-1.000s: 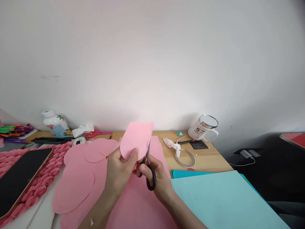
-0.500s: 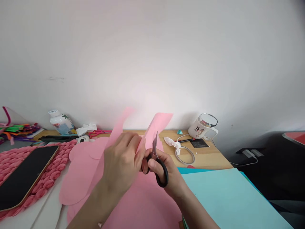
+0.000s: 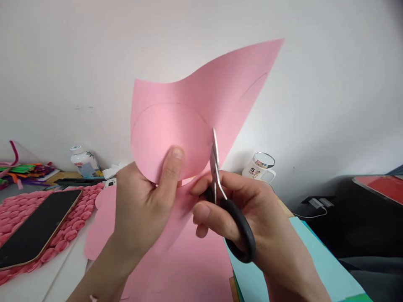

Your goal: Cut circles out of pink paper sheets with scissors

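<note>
Half a second earlier the paper had been swung edge-on and blurred; now I saw the pink sheet [image 3: 201, 100] raised in front of the wall [image 3: 330, 63] and opened out, a pencilled circle showing on its face and a second faint arc near its right edge. The turn seemed to have brought the line into good view for the blades. The left hand [image 3: 147, 201] pinched the disc, thumb flat on the front and the other fingers mostly hidden behind. The right hand [image 3: 252, 205] was curled through the handles of the scissors [image 3: 214, 161], whose slim metal blades stood upright, nearly together, against the circle's right side. The lower rim already looked cut free, while the top arc was uncut, so I judged the round to be partly done. The paper was smooth, matte and springy enough to bow into a wave, its top right corner sharp. Below lay more flat pink paper [image 3: 192, 268], with rounded pink pieces [image 3: 100, 226] to the left, beside a knobbly rose mat [image 3: 67, 230] under a glossy black phone [image 3: 40, 226]. Pale blue sheets [image 3: 315, 260] lay to the right.
</note>
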The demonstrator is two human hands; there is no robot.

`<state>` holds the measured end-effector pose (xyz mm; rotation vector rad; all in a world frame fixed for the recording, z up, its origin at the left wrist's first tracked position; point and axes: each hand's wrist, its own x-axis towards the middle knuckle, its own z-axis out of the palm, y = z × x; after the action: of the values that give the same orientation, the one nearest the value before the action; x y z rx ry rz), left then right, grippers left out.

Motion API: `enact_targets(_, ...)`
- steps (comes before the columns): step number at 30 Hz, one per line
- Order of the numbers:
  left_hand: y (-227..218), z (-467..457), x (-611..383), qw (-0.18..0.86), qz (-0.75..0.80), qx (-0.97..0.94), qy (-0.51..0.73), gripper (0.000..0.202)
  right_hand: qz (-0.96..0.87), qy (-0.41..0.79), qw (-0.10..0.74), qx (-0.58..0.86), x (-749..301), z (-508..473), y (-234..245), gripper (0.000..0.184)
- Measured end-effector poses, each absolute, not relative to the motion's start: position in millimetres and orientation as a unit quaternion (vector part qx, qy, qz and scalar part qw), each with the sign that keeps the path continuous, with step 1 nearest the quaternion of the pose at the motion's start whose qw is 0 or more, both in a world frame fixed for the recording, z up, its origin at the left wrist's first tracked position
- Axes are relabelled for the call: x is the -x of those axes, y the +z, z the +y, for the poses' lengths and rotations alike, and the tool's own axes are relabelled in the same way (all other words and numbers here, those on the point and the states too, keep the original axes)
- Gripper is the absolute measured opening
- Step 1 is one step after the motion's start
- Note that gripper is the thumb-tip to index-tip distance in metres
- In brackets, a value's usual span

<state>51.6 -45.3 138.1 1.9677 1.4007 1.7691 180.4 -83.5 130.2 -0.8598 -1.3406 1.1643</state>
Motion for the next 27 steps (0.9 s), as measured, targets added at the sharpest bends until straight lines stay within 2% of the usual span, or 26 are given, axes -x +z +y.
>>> enact_targets(4, 125.1, -29.3, -38.3, 0.15, 0.551, -0.626, 0.532, 0.04, -0.561, 0.561, 0.491, 0.359, -178.9, -59.9, 119.4, 0.01)
enact_targets(8, 90.2, 5.8, -24.2, 0.09, 0.57, -0.676, 0.458, 0.041, -0.479, 0.655, 0.455, 0.366, -172.5, -14.7, 72.4, 0.029)
enact_targets(10, 69.4, 21.3, -19.1, 0.103, 0.597, -0.672, 0.426, 0.042, -0.448, 0.677, 0.443, 0.381, -165.5, 2.0, 43.4, 0.036)
enact_targets(12, 50.4, 31.6, -15.9, 0.17, 0.609, -0.632, 0.449, 0.039, -0.429, 0.687, 0.45, 0.377, -157.2, 11.0, 16.4, 0.04)
enact_targets(16, 24.8, 36.1, -17.7, 0.23, 0.6, -0.601, 0.475, 0.021, -0.427, 0.677, 0.465, 0.378, -145.5, 13.1, -19.3, 0.04)
enact_targets(22, 6.8, 23.3, -30.3, 0.399, 0.572, -0.516, 0.497, 0.024, -0.453, 0.643, 0.492, 0.374, -155.1, 2.2, -28.3, 0.032)
enact_targets(27, 7.0, 13.7, -35.3, 0.437, 0.554, -0.491, 0.511, 0.022, -0.492, 0.62, 0.49, 0.365, -173.1, -7.4, -27.5, 0.031)
